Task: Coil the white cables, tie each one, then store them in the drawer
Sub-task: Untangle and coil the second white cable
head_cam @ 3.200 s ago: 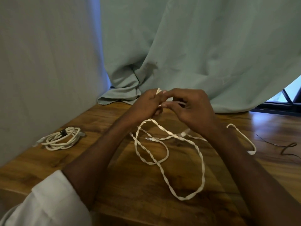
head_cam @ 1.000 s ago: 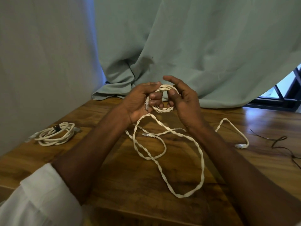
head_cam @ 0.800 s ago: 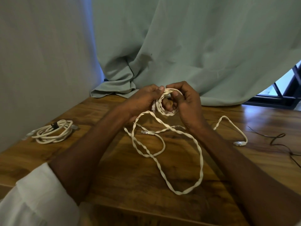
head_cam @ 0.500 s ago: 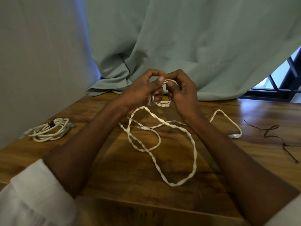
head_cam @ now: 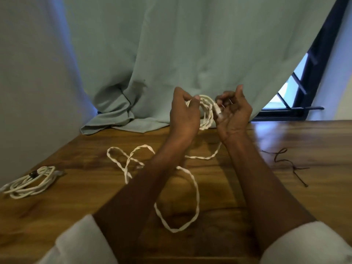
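A long white twisted cable (head_cam: 196, 189) lies in loose loops on the wooden table (head_cam: 285, 202), and its upper part is wound into a small coil (head_cam: 206, 115) held above the table. My left hand (head_cam: 183, 115) grips the left side of that coil, thumb over it. My right hand (head_cam: 233, 113), palm up, holds the cable's white plug end beside the coil. A second white cable (head_cam: 31, 182), coiled and bound with a dark tie, lies at the table's left edge. No drawer is in view.
A thin dark tie wire (head_cam: 287, 162) lies on the table to the right. A pale green curtain (head_cam: 171, 54) hangs behind and bunches on the table's far left. A grey wall stands at left, a dark window frame (head_cam: 308, 86) at right.
The coil in my hands has grown and more cable has left the table. The right-hand plug end is now up in my right hand. My hands rose and spread apart; the camera tilted up.
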Action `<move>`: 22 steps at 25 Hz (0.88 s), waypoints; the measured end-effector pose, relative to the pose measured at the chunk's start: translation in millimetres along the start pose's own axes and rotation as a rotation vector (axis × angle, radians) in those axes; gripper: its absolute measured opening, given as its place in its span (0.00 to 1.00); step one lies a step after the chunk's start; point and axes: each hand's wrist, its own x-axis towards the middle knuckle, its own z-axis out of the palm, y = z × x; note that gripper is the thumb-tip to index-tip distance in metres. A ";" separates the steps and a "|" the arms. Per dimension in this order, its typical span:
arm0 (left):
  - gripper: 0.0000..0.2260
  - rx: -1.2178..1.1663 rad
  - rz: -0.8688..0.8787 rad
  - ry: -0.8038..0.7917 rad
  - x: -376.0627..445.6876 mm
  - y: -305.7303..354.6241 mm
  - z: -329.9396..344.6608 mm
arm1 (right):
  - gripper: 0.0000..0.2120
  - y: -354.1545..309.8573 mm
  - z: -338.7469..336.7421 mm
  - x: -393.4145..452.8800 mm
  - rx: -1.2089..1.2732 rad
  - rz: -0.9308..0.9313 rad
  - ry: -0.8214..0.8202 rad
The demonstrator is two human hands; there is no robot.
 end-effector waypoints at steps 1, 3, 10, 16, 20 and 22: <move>0.08 -0.010 -0.028 0.015 -4.7 -8.3 6.5 | 0.25 -2.6 -4.8 3.2 -0.100 -0.033 0.113; 0.06 -0.004 -0.039 0.001 -13.0 -22.6 10.6 | 0.24 -1.1 -9.7 8.1 -0.299 -0.097 0.309; 0.05 -0.176 -0.155 -0.096 -8.9 -43.0 13.9 | 0.23 15.1 -3.2 1.4 -0.536 -0.309 0.289; 0.06 -0.238 0.047 -0.226 -25.2 -14.9 21.0 | 0.18 -36.6 -2.5 -37.0 -0.930 -0.543 0.308; 0.07 -0.248 0.112 -0.376 -58.9 -5.4 36.3 | 0.13 -107.3 -55.9 -73.2 -1.493 -0.359 0.391; 0.08 -0.244 0.091 -0.396 -63.4 -5.7 38.9 | 0.15 -127.3 -90.7 -84.1 -1.748 -0.221 0.472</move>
